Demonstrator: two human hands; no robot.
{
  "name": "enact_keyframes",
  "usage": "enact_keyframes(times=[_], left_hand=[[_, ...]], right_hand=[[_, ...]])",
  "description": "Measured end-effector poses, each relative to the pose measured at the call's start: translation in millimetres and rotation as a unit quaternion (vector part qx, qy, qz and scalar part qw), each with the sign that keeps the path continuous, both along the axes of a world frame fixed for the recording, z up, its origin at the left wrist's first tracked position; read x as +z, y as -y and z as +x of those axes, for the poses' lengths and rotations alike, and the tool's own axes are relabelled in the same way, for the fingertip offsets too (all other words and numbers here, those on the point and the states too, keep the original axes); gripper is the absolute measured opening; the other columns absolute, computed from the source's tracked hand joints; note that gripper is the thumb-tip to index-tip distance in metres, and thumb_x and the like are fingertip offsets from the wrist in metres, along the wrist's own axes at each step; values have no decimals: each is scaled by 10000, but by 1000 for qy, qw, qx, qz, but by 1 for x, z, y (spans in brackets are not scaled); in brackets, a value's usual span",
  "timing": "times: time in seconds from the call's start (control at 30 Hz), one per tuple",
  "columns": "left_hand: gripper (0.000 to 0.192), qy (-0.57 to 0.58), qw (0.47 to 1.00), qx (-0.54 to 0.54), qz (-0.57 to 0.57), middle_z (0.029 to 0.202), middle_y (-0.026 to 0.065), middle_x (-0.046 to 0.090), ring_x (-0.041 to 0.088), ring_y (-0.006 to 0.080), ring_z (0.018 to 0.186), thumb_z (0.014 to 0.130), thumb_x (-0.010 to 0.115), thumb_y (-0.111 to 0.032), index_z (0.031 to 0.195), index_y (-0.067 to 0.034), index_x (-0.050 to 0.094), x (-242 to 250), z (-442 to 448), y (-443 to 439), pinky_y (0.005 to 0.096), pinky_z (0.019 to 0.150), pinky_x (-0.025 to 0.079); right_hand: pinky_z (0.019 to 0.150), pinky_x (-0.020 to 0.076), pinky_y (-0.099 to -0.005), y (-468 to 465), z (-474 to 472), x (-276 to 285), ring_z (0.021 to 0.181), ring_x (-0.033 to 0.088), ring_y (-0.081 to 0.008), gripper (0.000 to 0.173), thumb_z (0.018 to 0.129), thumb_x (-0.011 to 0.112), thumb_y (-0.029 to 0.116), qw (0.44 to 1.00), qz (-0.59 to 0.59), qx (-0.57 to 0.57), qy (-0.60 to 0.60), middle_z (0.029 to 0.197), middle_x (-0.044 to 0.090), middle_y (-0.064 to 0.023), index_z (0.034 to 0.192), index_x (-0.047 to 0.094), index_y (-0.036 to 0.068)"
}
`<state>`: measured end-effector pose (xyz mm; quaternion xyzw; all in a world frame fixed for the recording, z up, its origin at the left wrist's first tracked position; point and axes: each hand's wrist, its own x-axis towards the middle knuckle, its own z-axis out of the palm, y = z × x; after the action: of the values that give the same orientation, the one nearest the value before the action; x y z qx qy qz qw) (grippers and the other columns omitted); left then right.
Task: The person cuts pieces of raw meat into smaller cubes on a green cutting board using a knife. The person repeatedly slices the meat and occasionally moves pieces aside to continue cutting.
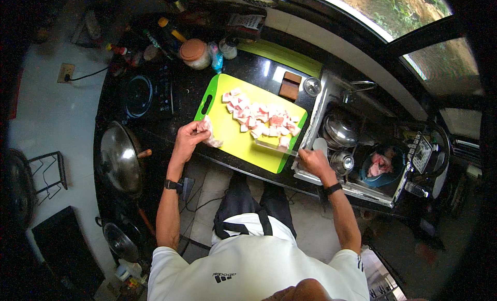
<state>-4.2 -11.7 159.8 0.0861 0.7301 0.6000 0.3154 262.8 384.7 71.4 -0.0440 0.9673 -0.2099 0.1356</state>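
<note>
A green-rimmed yellow cutting board lies on the black countertop before me. Many cubes of raw, fatty meat are spread across its upper and right parts. Between the thumb and fingers of my left hand is a larger uncut strip of meat, at the board's left edge. My right hand grips the handle of a kitchen knife at the board's lower right. The blade points left, with one meat cube against or just behind it. My fingers hide the handle.
The sink at right holds metal bowls and a dark basin with more meat. A wooden block and a glass jar stand behind the board. Left are an induction cooktop and a wok. Jars line the back.
</note>
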Motion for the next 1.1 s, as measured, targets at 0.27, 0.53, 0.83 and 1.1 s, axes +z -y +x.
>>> enact_keyframes(times=[0.27,0.53,0.83,1.1], left_hand=[[88,20,996,75,32,983,-33,684,624,50,882,954,757,-40,1024,-14,710,-13,8,10,251,851,523],[181,39,996,61,49,1023,-1,731,655,66,931,960,761,-79,1115,12,736,-10,11,21,265,885,528],[226,15,999,-1,-36,1002,17,753,671,80,896,931,787,-93,1113,35,747,-1,8,36,272,827,543],[210,-8,994,-56,-91,952,-32,720,628,58,841,938,775,-135,1078,19,747,-9,16,45,262,771,523]], right_hand=[[567,475,-513,55,80,8,676,654,-455,278,955,772,247,952,-133,-274,-31,762,657,-233,997,594,37],[629,515,-570,160,49,-21,748,680,-524,361,998,713,301,835,-118,-535,-57,788,679,-316,1061,604,-37],[607,502,-572,163,25,-13,739,653,-551,332,995,711,255,825,-53,-559,-66,775,660,-337,1008,571,-46],[561,530,-525,172,19,2,678,690,-445,236,944,733,164,967,-82,-206,-124,789,688,-240,939,541,27]])
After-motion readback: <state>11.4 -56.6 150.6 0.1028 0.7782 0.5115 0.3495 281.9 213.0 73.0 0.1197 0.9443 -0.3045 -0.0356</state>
